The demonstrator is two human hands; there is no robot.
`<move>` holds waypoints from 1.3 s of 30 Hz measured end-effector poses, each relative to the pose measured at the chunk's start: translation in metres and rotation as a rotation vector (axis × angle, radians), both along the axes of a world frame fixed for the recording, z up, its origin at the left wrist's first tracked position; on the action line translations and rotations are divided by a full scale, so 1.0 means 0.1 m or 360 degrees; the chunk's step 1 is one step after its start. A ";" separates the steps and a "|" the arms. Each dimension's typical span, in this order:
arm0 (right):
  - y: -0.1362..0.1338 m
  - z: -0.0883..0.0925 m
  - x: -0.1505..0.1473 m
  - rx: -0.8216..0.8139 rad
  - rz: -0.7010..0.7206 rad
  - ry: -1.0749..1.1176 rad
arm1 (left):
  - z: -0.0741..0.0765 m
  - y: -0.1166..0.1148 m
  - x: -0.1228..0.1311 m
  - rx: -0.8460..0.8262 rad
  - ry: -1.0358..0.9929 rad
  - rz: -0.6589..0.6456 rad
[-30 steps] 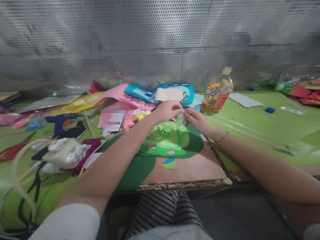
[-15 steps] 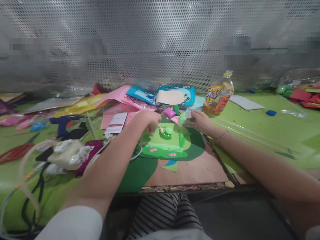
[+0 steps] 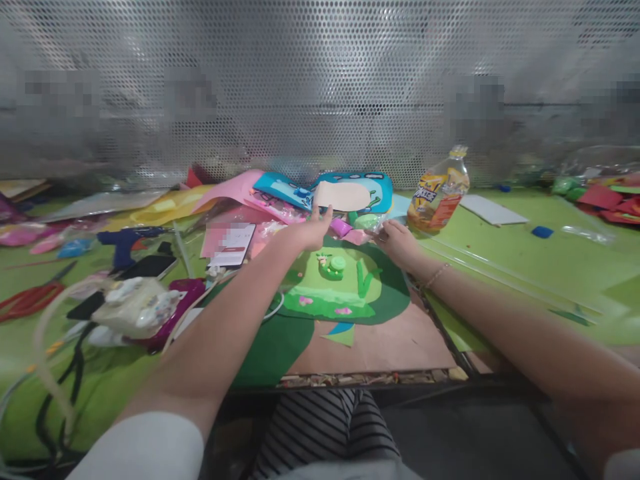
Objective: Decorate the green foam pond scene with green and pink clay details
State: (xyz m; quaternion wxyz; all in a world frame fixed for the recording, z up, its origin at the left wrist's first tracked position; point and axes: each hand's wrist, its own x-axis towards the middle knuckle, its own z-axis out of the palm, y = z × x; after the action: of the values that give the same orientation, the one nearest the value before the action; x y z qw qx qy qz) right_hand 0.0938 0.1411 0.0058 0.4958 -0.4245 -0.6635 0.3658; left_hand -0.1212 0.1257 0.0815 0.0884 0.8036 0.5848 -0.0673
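Observation:
My left hand point(image 3: 316, 231) reaches over the far side of the craft piece, fingers apart and holding nothing visible. Its fingertips are just below a pale oval cutout point(image 3: 343, 196) that lies on blue cartoon-shaped sheets point(image 3: 383, 185). With closed fingers, my right hand point(image 3: 399, 241) pinches the edge of a clear plastic packet with light green clay point(image 3: 369, 222) in it. Purple clay point(image 3: 341, 228) and pink clay point(image 3: 357, 237) packets lie between the hands. Below them sits a green scene point(image 3: 327, 283) with a small snail-like clay figure point(image 3: 336, 265), leaf strips and pink bits.
A bottle with orange label point(image 3: 437, 193) stands beyond my right hand. To the left are a phone point(image 3: 233, 245), a blue glue gun point(image 3: 125, 247), red-handled scissors point(image 3: 33, 300) and a cream bundle with cables point(image 3: 137, 307). Perforated metal sheeting point(image 3: 320, 87) rises behind the table.
My left hand has moved up and right from the scene's far left edge, and its fingers have spread. The green clay packet has shifted slightly farther away, lying lower beside my right fingers.

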 end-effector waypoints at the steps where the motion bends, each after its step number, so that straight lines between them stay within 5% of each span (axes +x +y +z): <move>1: 0.00 0.00 0.01 -0.0014 -0.0056 0.0047 | -0.01 0.00 0.00 -0.0011 0.0011 0.0005; 8: -0.19 0.12 0.06 0.0006 -0.0162 0.0002 | 0.05 -0.03 0.04 0.0089 -0.0093 -0.0261; 13: -0.37 0.22 -0.01 0.0199 0.0137 -0.0142 | 0.10 -0.13 0.16 0.0202 -0.0281 -0.0575; 19: -0.40 0.19 -0.03 -0.0042 0.0497 0.0258 | 0.07 -0.18 0.22 0.0193 -0.0572 -0.0826; 39: -0.45 0.24 -0.03 -0.0256 0.0606 0.0568 | 0.09 -0.17 0.22 0.0277 -0.0526 -0.0761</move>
State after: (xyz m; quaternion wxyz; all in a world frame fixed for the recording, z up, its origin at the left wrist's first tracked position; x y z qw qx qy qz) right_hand 0.0908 0.0964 0.0298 0.4919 -0.2589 -0.6023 0.5729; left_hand -0.0994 0.1084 0.0902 0.0949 0.9231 0.3602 0.0959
